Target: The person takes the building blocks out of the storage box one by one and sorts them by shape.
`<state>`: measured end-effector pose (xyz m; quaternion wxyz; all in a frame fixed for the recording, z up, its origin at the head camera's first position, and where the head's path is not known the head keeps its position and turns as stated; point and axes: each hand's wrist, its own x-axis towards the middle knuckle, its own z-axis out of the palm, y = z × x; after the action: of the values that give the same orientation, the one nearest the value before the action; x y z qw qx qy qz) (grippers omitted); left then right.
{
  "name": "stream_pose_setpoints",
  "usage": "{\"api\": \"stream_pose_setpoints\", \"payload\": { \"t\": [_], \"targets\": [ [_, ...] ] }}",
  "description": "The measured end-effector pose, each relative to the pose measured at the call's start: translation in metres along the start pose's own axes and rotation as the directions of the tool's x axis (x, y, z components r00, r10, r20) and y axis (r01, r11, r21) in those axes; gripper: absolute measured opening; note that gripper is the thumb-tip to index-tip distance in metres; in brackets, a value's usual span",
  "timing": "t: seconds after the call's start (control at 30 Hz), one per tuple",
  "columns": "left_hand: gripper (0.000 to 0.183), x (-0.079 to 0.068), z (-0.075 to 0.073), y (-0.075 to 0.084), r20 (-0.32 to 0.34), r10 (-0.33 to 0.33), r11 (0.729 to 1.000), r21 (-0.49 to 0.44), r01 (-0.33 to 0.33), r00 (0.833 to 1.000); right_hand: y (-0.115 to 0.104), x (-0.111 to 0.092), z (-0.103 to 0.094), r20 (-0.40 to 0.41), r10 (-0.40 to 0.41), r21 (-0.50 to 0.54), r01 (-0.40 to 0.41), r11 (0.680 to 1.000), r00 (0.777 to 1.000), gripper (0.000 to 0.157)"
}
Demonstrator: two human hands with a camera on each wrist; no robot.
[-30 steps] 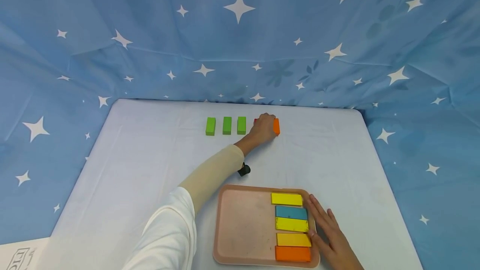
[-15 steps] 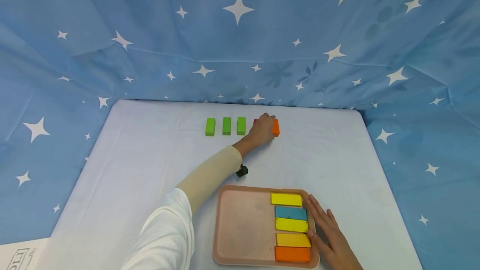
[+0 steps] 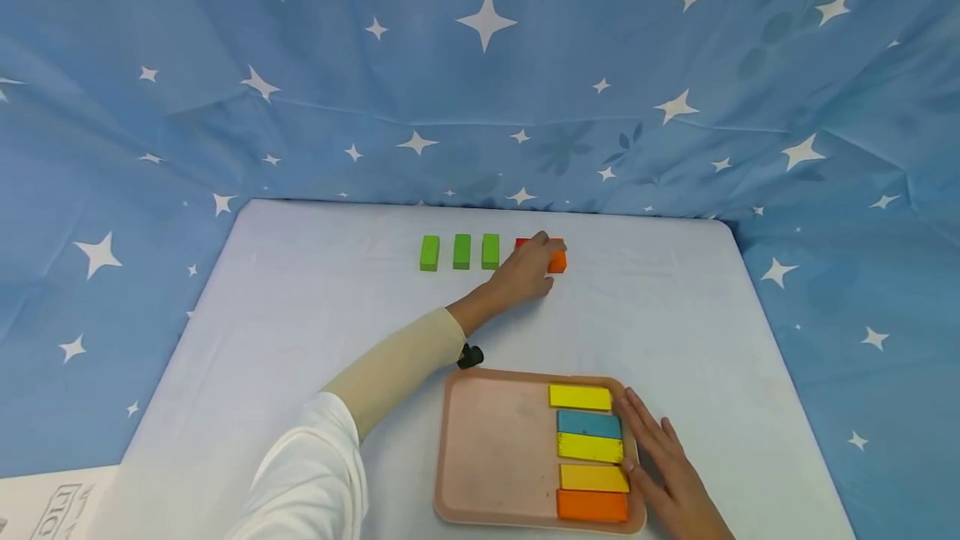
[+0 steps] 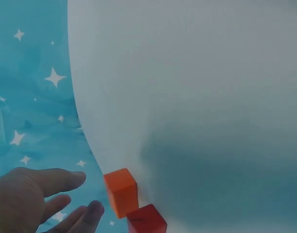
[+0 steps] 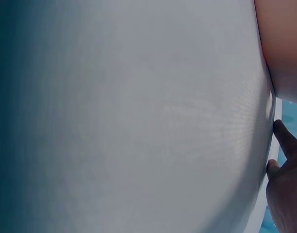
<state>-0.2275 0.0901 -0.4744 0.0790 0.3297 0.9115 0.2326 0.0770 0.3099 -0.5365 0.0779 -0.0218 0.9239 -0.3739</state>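
A: ok going left to right, what could go sideways here?

B: First the three green blocks (image 3: 462, 252), just left of the left hand (image 3: 522, 269). They're separated, but a sloppy leftward swing could knock the nearest one.

A: Is that hand holding anything?

B: Nah, fingers loosely spread, nothing pinched. Red block (image 4: 147, 222) peeks out behind it, and the orange block (image 4: 122, 191) is right by the fingertips. In the left wrist view those two look touching or nearly, can't tell which. A wide grab would probably drag or tip the red along.

A: And nearer the sleeve (image 3: 397, 369)?

B: Black gadget (image 3: 471, 356) at the cuff, close to the tray (image 3: 517, 375). If the arm came back low, it might clip the rim.

A: Right hand (image 3: 675, 482)?

B: Fingers pretty straight, resting along the tray's right edge, not gripping. The five blocks in the tray (image 3: 592, 478) sit just left of it. Lean too hard and I'd bet the tray skids over the tabletop (image 3: 322, 273) and they shift.
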Motion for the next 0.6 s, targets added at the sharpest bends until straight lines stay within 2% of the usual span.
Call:
{"api": "stream_pose_setpoints", "payload": {
  "t": [0.23,0.37,0.43,0.53,0.6],
  "targets": [
    [0.038,-0.027,-0.002,0.016,0.049,0.126,0.991,-0.043,-0.124,0.991,0.003,-0.001,0.001,-0.001,-0.013,-0.003,0.013,1.000,1.000,0.066],
    [0.033,-0.042,-0.006,0.029,0.076,0.229,0.973,-0.035,-0.227,0.970,0.005,0.001,0.000,-0.002,-0.028,0.000,0.028,1.000,1.000,0.067],
    [0.031,-0.049,-0.007,0.036,0.099,0.288,0.957,-0.012,-0.289,0.952,0.005,0.002,-0.001,-0.002,-0.037,0.007,0.037,0.999,0.999,0.067],
    [0.030,-0.058,-0.010,0.049,0.178,0.380,0.921,0.012,-0.388,0.908,0.005,0.002,-0.002,-0.007,-0.054,0.020,0.054,0.998,0.999,0.067],
    [0.030,-0.065,-0.009,0.059,0.250,0.414,0.901,0.022,-0.433,0.875,0.005,0.001,-0.001,-0.007,-0.065,0.034,0.065,0.997,0.998,0.068]
  ]
}}
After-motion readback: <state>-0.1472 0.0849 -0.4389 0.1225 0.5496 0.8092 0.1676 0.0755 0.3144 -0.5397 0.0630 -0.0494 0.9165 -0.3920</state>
